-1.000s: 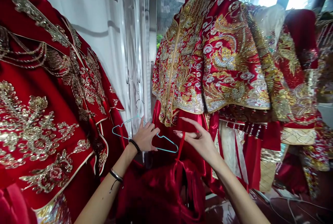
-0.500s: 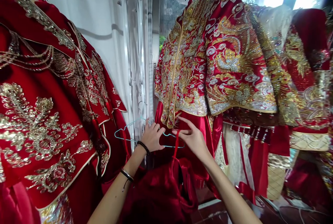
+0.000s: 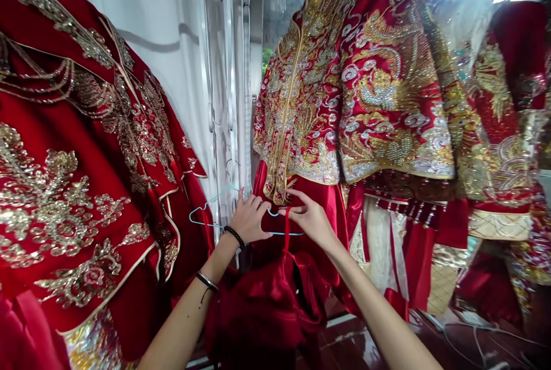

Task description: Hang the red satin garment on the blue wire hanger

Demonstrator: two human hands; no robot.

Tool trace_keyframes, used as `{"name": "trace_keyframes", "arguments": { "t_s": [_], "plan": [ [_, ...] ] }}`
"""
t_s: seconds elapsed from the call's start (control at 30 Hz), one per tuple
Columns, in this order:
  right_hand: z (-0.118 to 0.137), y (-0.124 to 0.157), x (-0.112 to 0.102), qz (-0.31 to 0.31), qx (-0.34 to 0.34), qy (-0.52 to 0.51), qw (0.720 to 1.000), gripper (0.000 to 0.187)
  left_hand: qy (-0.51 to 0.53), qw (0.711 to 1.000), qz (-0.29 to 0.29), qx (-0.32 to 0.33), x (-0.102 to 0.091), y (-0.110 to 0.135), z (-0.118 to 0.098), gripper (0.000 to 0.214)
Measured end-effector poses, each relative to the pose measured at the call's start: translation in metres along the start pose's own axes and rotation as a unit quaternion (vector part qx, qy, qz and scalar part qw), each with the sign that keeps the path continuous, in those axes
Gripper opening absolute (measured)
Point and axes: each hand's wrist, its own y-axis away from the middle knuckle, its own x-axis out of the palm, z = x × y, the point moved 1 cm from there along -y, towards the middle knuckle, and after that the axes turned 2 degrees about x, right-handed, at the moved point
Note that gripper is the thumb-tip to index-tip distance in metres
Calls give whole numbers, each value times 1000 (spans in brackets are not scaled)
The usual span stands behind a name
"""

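Note:
My left hand (image 3: 252,218) is closed on a thin light-blue clothes hanger (image 3: 205,223), gripping it near the middle just below its hook. To its right, my right hand (image 3: 310,219) pinches the narrow red strap (image 3: 287,235) of a dark red satin garment (image 3: 258,304). The strap is drawn up at the right end of the hanger; whether it is fully over that end I cannot tell. The garment hangs below both hands, its upper edge folded and slack.
Behind my hands hangs a red jacket (image 3: 310,89) with gold and silver embroidery. A red beaded outfit (image 3: 86,186) hangs close on the left. More embroidered garments (image 3: 499,129) line the right. White cables (image 3: 476,335) lie on the floor at lower right.
The view has dipped slightly, so the hanging clothes sit higher in it. My right hand has shifted a little left with the strap, closer to my left hand.

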Motion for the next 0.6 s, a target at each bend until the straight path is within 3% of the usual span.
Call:
{"name": "trace_keyframes", "arguments": {
  "t_s": [0.13,0.27,0.43,0.6],
  "plan": [
    [2,-15,23,57,-38,75,995,44,28,999,-20,-4,2,2,1,69],
    [-18,-25,37,111,-35,124,985,43,13,1000,-10,-3,4,4,2,66],
    [-49,-32,47,146,40,32,988,29,-21,1000,3,0,10,4,4,56],
    [-49,-40,48,165,126,-37,977,24,-28,1000,3,8,15,3,8,52]
  ]
}}
